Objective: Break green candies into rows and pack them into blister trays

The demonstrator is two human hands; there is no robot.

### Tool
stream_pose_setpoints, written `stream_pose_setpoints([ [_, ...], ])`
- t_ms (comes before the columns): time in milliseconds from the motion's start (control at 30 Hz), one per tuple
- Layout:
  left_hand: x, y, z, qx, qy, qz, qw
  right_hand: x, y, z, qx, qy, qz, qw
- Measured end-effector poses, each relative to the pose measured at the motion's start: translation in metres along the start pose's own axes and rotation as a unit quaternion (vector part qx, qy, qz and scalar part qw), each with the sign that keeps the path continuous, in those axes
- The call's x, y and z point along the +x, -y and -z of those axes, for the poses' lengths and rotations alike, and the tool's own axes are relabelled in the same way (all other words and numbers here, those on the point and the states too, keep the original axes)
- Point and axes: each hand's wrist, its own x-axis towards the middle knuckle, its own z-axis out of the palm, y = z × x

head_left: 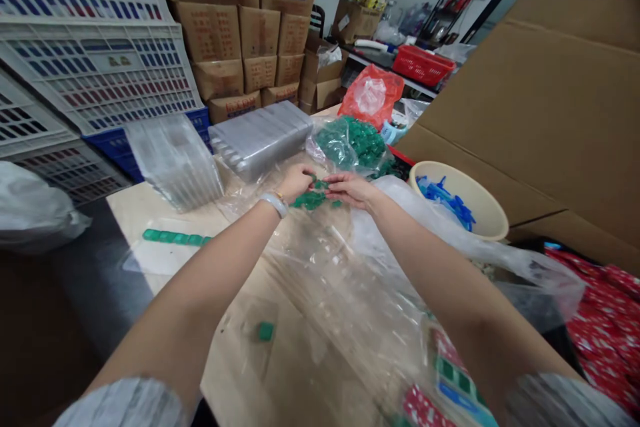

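Both hands meet over a small heap of green plastic tiles at frame centre.

On the table [300,374], the green tiles [310,200] lie between the grips: left hand [296,182] curled, pinching some; right hand [350,188] fingers loosely spread, touching them.

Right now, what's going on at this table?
A person reaches forward with both bare hands into a small heap of green plastic pieces lying on clear plastic sheeting. The left hand and right hand both touch the pieces. A clear bag of more green pieces sits just behind, and a cream bowl of blue plastic parts stands to the right.
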Motion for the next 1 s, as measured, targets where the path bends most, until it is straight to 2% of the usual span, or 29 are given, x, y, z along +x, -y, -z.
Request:
stream_pose_setpoints([
  [100,-0.040,0.003,0.005,-0.126,0.038,0.018,0.991,-0.020,-0.003,-0.024,0.046,0.015,-0.008,0.999],
  [167,-0.068,0.010,0.014,-0.246,0.047,0.050,0.967,-0.035,-0.011,-0.044,0.076,0.020,-0.011,0.997],
  [233,-0.097,0.018,0.028,-0.339,0.055,0.088,0.935,-0.052,-0.024,-0.067,0.111,0.018,-0.008,0.994],
  [333,-0.144,0.033,0.053,-0.406,0.069,0.123,0.903,-0.080,-0.049,-0.102,0.151,0.017,-0.002,0.988],
  [367,-0.161,0.038,0.062,-0.405,0.060,0.122,0.904,-0.090,-0.058,-0.113,0.149,0.019,0.002,0.989],
  [433,-0.193,0.053,0.079,-0.367,0.008,0.103,0.924,-0.111,-0.075,-0.132,0.088,0.026,0.022,0.996],
  [500,-0.223,0.070,0.093,-0.295,-0.057,0.090,0.949,-0.131,-0.088,-0.146,-0.068,0.035,0.068,0.995],
  [533,-0.236,0.079,0.098,-0.257,-0.083,0.094,0.958,-0.139,-0.094,-0.152,-0.172,0.044,0.104,0.979],
  [567,-0.247,0.087,0.101,-0.224,-0.099,0.103,0.964,-0.147,-0.098,-0.157,-0.281,0.056,0.141,0.948],
  [667,-0.272,0.102,0.103,-0.181,-0.098,0.124,0.971,-0.163,-0.106,-0.174,-0.543,0.097,0.211,0.807],
  [733,-0.280,0.107,0.102,-0.194,-0.078,0.121,0.970,-0.168,-0.110,-0.183,-0.638,0.108,0.218,0.730],
  [800,-0.284,0.110,0.099,-0.204,-0.070,0.105,0.971,-0.170,-0.114,-0.189,-0.679,0.112,0.235,0.686],
  [867,-0.284,0.115,0.098,-0.188,-0.081,0.074,0.976,-0.172,-0.117,-0.192,-0.678,0.119,0.260,0.677],
  [1000,-0.283,0.125,0.098,-0.131,-0.107,0.006,0.986,-0.175,-0.120,-0.189,-0.620,0.123,0.262,0.730],
])
